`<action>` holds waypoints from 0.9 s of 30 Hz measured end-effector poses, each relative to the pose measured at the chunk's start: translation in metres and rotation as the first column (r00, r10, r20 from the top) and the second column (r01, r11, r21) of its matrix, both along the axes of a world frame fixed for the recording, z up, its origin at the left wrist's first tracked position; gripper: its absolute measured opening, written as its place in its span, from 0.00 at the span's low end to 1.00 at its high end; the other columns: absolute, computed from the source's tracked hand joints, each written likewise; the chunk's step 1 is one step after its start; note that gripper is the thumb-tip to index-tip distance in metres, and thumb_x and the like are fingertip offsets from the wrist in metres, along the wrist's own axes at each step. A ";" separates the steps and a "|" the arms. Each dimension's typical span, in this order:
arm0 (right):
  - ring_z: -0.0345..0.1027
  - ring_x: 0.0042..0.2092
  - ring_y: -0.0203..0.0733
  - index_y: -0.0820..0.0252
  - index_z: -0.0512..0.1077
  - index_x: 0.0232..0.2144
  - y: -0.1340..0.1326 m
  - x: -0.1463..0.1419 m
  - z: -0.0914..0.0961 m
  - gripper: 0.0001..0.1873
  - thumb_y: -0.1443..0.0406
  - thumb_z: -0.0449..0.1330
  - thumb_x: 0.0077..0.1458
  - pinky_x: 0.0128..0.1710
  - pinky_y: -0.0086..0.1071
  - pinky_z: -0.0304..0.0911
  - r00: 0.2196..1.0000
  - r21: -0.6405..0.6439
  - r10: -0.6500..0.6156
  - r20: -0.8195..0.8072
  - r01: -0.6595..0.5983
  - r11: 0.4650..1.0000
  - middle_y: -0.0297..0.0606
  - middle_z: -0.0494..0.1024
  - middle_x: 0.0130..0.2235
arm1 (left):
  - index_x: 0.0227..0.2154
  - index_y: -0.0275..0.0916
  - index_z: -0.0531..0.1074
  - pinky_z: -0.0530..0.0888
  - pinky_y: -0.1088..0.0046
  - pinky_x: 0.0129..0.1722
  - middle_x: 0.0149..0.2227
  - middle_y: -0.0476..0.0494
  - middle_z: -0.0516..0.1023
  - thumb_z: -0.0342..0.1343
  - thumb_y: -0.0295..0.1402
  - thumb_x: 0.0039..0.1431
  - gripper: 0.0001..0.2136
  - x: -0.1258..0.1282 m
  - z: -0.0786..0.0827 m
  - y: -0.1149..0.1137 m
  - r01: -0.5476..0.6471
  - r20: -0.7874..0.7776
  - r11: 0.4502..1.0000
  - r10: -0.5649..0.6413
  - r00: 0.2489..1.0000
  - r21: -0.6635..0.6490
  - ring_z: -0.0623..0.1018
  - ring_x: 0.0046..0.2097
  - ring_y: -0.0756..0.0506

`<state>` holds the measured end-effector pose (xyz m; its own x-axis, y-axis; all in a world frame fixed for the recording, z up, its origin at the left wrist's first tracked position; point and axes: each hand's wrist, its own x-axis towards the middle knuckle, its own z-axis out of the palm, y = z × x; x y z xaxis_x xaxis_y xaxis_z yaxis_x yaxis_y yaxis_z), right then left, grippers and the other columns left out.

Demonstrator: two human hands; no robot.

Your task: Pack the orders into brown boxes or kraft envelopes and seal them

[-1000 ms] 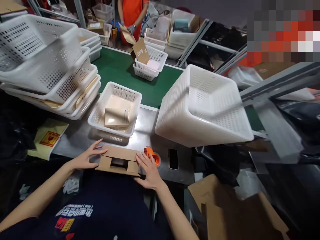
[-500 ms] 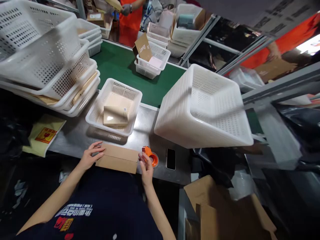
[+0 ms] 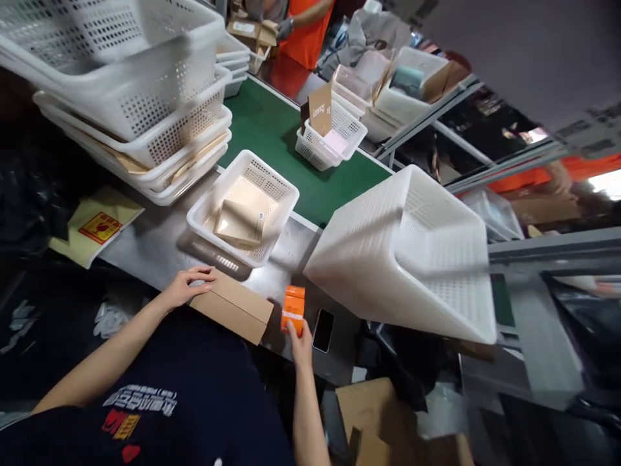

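Orange tape dispenser (image 3: pixel 294 309) now fills my right grip (image 3: pixel 299 340), three o'clock from the closed cardboard box (image 3: pixel 237 304), seemingly ready; my left grip (image 3: pixel 187 285) touches its ten o'clock, pinch unclear.

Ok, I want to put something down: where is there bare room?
Bare: green belt between the near basket and far baskets; a smaller patch of metal table between the near basket and tall basket stack. Crowded: the table's near edge, with carton, phone, left hand, and right hand holding orange tape dispenser.
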<state>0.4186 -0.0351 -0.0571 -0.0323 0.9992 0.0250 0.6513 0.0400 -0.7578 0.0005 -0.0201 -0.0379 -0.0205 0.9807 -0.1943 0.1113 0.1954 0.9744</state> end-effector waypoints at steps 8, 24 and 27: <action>0.81 0.37 0.59 0.56 0.79 0.45 0.025 -0.020 0.136 0.32 0.38 0.63 0.54 0.38 0.51 0.78 0.744 -0.225 0.157 -0.649 -0.385 0.895 0.47 0.82 0.31 | 0.62 0.39 0.74 0.72 0.48 0.66 0.57 0.33 0.81 0.73 0.44 0.48 0.37 0.008 0.007 0.018 0.006 0.207 0.999 0.000 0.978 -0.032 0.79 0.60 0.32; 0.62 0.24 0.33 0.61 0.79 0.34 0.061 -0.137 0.126 0.24 0.49 0.76 0.43 0.24 0.27 0.62 0.779 -0.507 0.273 -0.564 -0.588 0.630 0.33 0.77 0.26 | 0.52 0.43 0.76 0.71 0.52 0.65 0.59 0.38 0.77 0.69 0.42 0.53 0.24 0.020 0.020 0.001 -0.249 -0.091 0.968 0.249 0.964 0.010 0.76 0.61 0.34; 0.62 0.23 0.33 0.61 0.78 0.34 0.060 -0.134 0.123 0.24 0.50 0.76 0.43 0.23 0.27 0.60 0.767 -0.500 0.270 -0.582 -0.600 0.625 0.33 0.77 0.26 | 0.40 0.43 0.79 0.66 0.51 0.69 0.60 0.38 0.75 0.61 0.49 0.63 0.15 0.018 0.039 -0.004 -0.228 -0.203 0.973 0.230 0.952 0.031 0.72 0.64 0.34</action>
